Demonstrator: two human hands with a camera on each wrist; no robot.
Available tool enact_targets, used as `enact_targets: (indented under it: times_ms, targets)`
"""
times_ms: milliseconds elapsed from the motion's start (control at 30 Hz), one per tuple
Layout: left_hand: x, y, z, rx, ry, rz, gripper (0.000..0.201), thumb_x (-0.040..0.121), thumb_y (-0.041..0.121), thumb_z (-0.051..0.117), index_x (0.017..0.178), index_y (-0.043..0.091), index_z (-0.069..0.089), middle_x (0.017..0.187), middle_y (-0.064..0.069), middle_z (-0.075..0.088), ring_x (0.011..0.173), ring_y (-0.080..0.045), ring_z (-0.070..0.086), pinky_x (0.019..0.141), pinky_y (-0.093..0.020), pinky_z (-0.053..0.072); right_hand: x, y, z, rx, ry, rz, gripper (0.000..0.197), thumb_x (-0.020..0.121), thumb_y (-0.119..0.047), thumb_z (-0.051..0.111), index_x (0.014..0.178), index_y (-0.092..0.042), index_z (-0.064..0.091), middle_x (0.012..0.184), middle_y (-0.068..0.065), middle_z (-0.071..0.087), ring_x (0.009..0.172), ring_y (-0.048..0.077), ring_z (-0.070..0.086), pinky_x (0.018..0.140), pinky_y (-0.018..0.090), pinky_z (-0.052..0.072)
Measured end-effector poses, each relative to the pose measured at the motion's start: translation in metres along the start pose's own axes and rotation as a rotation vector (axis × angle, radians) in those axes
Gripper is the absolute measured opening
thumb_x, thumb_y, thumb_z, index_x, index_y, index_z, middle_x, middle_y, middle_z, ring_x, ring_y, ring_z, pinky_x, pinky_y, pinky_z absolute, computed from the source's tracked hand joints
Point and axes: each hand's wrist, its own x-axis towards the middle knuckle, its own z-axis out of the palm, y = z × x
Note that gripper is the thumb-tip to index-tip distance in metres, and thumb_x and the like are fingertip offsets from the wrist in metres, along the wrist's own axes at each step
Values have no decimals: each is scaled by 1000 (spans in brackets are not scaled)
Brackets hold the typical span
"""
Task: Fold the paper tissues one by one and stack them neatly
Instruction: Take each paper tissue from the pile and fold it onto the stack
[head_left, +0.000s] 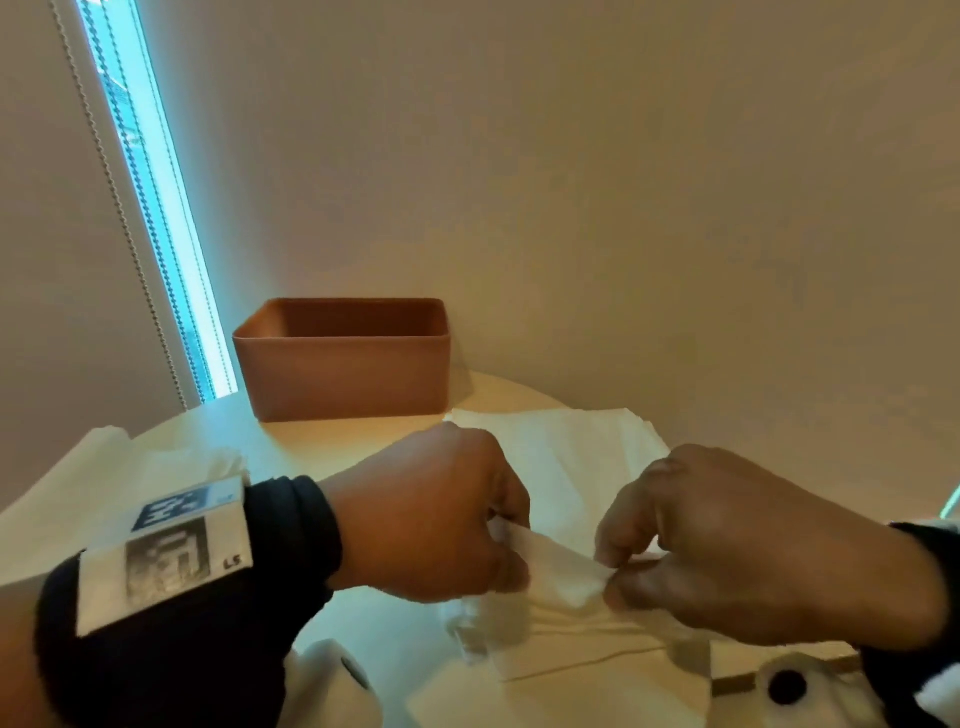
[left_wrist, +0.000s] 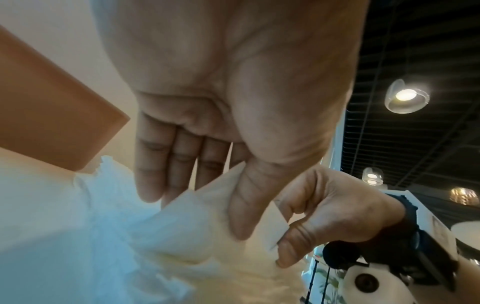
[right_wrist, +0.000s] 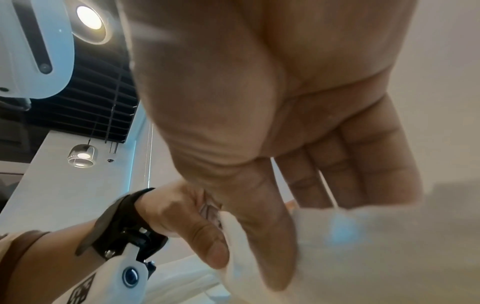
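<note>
A white paper tissue (head_left: 558, 569) hangs stretched between my two hands just above the round table (head_left: 322, 441). My left hand (head_left: 441, 519) pinches its left end; in the left wrist view the thumb (left_wrist: 244, 209) lies on the tissue (left_wrist: 197, 218) against the fingers. My right hand (head_left: 717, 540) pinches the right end between thumb and forefinger; in the right wrist view that thumb (right_wrist: 262, 232) presses the tissue (right_wrist: 350, 246). More white tissues (head_left: 566, 457) lie flat on the table behind the hands, and another one (head_left: 67, 499) lies at the left.
A terracotta open box (head_left: 345, 358) stands at the back of the table against the beige wall. A window strip with a bead cord (head_left: 150, 208) runs down the left. The table's rim curves close on the right.
</note>
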Motion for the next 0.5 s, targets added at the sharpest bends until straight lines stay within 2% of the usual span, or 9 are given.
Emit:
enact_targets:
  times_ms: [67,133,200,233,300,333,433,500]
  targets:
    - [-1,-3,-5,-112,26,-43,25,75,42,78,95,28,76,93,14,73,83,-3,66,74,-17,57,4,-2,-8,56,-6,23,25,78,-53,73,94,-35,75,81,-23,60,83,-5,55,71,14,46]
    - [-3,-7,-11,-234,39,-55,27,69,40,83,91,25,76,92,11,74,82,-6,69,75,-25,59,8,-3,-17,199,-32,10,26,71,-50,81,82,-26,78,74,-13,70,69,0,60,61,18,48]
    - [-5,-11,-17,-332,51,-47,27,69,39,82,91,24,75,93,11,75,83,-8,70,77,-31,60,12,-4,-27,324,-45,-1,26,69,-44,83,75,-20,78,63,-12,69,54,-1,57,51,15,42]
    - [-6,-13,-20,-379,73,-40,25,70,38,80,90,24,75,93,11,75,83,-8,70,78,-33,60,13,-4,-32,335,-38,-4,23,71,-42,83,73,-19,78,61,-15,68,53,-2,57,50,14,41]
    - [-11,-16,-28,-492,136,-37,19,71,37,77,86,26,72,90,12,74,82,-7,70,81,-35,60,16,-5,-45,333,-13,-23,13,75,-35,81,74,-22,78,63,-21,69,57,-4,62,52,12,44]
    - [-13,-18,-32,-558,161,-34,20,69,38,76,84,26,70,89,11,74,82,-8,70,83,-36,59,17,-5,-52,337,2,-38,9,78,-31,80,75,-23,78,66,-19,71,59,-3,65,54,13,48]
    - [-23,-23,-42,-706,204,14,41,62,45,82,92,19,69,99,1,74,95,-18,70,91,-46,55,24,-9,-75,354,32,-91,5,81,-21,77,76,-24,78,71,-10,75,64,5,70,59,20,55]
    - [-27,-25,-47,-759,256,48,50,61,46,82,98,16,68,103,-6,73,100,-27,68,92,-53,53,29,-13,-90,378,36,-129,6,82,-19,76,80,-23,79,74,-6,76,67,12,73,65,28,60]
